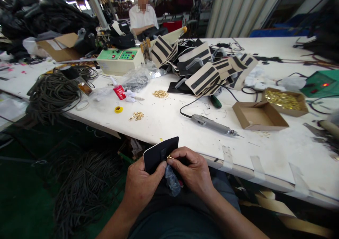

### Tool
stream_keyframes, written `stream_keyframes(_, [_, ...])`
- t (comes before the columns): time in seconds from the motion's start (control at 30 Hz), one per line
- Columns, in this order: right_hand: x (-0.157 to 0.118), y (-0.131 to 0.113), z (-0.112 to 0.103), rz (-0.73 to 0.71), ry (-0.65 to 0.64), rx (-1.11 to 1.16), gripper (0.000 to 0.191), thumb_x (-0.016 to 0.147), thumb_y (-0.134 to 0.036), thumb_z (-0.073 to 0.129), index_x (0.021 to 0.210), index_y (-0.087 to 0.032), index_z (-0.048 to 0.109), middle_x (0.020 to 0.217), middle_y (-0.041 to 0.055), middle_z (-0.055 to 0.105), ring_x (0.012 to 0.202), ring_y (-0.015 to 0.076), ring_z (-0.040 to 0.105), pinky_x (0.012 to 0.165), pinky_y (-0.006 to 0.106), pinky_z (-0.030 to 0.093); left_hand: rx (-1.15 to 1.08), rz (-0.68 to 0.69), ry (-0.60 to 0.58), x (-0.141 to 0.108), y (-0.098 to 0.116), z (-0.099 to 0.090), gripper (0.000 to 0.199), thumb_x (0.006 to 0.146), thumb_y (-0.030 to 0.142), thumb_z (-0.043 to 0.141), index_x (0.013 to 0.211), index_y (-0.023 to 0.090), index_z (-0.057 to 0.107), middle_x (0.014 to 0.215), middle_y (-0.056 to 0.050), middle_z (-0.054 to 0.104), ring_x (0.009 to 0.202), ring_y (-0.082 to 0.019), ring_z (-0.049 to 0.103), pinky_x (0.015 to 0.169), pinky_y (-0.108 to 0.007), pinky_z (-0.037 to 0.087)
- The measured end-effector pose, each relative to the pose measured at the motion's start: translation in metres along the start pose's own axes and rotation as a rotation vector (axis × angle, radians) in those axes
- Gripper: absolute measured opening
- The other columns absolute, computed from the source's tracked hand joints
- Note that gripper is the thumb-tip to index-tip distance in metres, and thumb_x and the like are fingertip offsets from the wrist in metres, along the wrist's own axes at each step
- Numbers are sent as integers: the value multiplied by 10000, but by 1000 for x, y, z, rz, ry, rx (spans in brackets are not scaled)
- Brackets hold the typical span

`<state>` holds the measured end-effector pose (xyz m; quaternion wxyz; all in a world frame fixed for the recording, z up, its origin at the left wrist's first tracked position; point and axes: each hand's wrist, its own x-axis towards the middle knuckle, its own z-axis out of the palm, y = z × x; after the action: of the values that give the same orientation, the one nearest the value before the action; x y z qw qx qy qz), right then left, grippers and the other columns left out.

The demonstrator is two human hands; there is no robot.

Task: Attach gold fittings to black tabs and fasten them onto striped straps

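My left hand (141,182) is closed on the left side of a black panel (156,156) with a pale edge, tilted up over my lap. Its thumb presses near a small black tab on the panel's face. Between the thumb and finger of my right hand (194,170) is a small gold-coloured metal fitting (170,157), held against the panel by that tab. A clear plastic wrapping (172,180) hangs below the panel between my hands. The fitting's exact shape is partly hidden by my fingers.
On the white table (159,118) lie a corded grey electric screwdriver (213,124), small gold piles (160,94), a red bottle (119,91) and yellow tape (118,109). Cardboard boxes (261,116) stand right, striped panels (202,78) behind. A person (143,18) sits across.
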<state>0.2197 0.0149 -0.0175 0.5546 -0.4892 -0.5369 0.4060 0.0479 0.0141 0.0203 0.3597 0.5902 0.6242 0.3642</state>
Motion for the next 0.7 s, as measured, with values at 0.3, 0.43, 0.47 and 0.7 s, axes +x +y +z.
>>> stream_keyframes(0.3, [3,-6,0,-243,-46,-108,109,933,-148,735,938,-255,751,896,11,779,831,163,744,786,298,613,-3,-1,-21,0,-2,-1,235,809,285,785,1016,186,838,926,-13,843,808,-222,777,750,-267,607])
stream_keyframes(0.43, [4,-9,-1,-329,-95,-209,152,940,-121,705,980,-260,751,917,14,792,842,167,759,785,294,628,16,7,-33,0,-4,-3,212,817,283,778,997,186,837,910,-10,840,799,-215,769,749,-260,597])
stream_keyframes(0.47, [5,-9,-1,-336,-83,-229,154,940,-129,707,997,-263,754,914,13,794,831,168,760,783,297,631,19,8,-32,0,-4,-4,212,821,286,775,997,185,837,904,-10,839,792,-214,767,746,-261,597])
stream_keyframes(0.7, [7,-12,1,-328,-80,-248,137,947,-162,711,1018,-262,772,917,26,792,810,166,755,736,287,627,-56,-25,-61,-1,-6,-5,267,844,335,776,1044,168,832,933,-25,838,811,-222,768,763,-273,606])
